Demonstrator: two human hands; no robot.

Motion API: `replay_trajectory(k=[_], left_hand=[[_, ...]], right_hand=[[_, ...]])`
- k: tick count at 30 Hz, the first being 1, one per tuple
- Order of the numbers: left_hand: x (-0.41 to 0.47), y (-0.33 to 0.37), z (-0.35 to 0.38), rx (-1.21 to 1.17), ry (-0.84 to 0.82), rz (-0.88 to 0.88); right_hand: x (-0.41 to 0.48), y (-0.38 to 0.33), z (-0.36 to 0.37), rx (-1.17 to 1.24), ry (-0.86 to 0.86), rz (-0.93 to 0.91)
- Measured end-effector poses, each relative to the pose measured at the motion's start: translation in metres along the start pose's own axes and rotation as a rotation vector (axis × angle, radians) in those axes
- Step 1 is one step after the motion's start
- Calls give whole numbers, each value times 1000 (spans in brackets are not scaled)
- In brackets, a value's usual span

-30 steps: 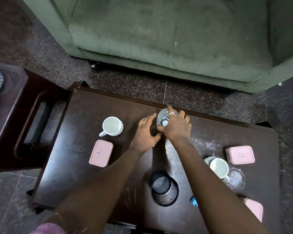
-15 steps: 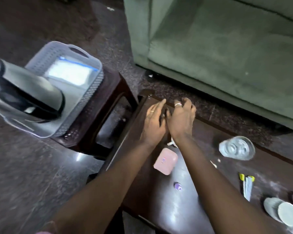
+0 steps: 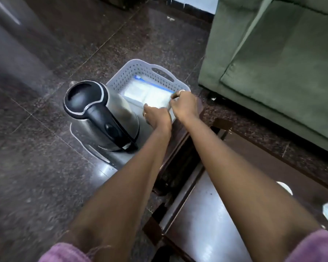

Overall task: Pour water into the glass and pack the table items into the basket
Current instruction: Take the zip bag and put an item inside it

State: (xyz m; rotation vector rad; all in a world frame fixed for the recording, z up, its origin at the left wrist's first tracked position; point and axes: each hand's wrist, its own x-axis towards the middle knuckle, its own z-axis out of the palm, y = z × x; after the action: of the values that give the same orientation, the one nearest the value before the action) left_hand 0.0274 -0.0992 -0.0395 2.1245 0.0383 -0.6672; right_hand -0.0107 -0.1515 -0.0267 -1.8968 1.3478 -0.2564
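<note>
While the left hand [image 3: 156, 116] and right hand [image 3: 186, 105] reach side by side into the basket [image 3: 140, 67], their fingers are hidden, so I cannot tell what they hold; a kettle [image 3: 95, 110] stands just left of them.

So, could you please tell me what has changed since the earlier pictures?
Both hands left the table and swung left: the left hand and right hand now reach together into the basket. Whether they carry anything is hidden. The kettle and the flat pouch stay in the basket.
</note>
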Motion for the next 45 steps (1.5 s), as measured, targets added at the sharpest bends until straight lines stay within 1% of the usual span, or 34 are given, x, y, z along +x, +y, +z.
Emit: replay_trajectory(k=[3, 4, 7, 10, 12, 14, 17, 20, 22, 25, 28, 31, 33, 35, 38, 41, 45], left_hand=[[29, 3, 4, -72, 11, -113], [36, 3, 6, -96, -1, -141], [50, 3, 13, -171, 6, -204], [60, 2, 17, -299, 29, -237], [65, -2, 19, -315, 27, -260], [64, -5, 22, -324, -7, -273], [61, -10, 23, -325, -1, -284], [60, -9, 23, -376, 38, -267], [58, -6, 22, -458, 51, -243], [52, -3, 21, -597, 51, -215], [34, 0, 24, -752, -19, -167], [-1, 3, 35, -875, -137, -133], [-31, 2, 47, -932, -260, -95], [-66, -4, 59, -901, -368, -72], [-118, -20, 82, -809, -505, -142], [-146, -46, 91, -733, -593, -218], [-187, -92, 92, -601, -645, -198]], right_hand=[[31, -15, 23, 246, -65, 190], [40, -17, 31, 282, -82, 238], [56, -15, 51, 224, -86, 327], [69, -10, 68, 212, -1, 423], [75, -7, 73, 238, 47, 461], [79, -4, 76, 294, 41, 476], [77, -3, 76, 510, 47, 522], [69, -8, 70, 685, 71, 451], [61, -13, 59, 783, 70, 330], [45, -12, 31, 830, 102, 114], [22, 7, -5, 889, 151, -35], [-9, 45, -45, 979, 205, -102], [-29, 76, -70, 1008, 229, -110], [-52, 109, -96, 1032, 250, -92], [-93, 162, -133, 1017, 320, -67], [-136, 205, -150, 985, 382, -13], [-206, 260, -147, 897, 389, 132]])
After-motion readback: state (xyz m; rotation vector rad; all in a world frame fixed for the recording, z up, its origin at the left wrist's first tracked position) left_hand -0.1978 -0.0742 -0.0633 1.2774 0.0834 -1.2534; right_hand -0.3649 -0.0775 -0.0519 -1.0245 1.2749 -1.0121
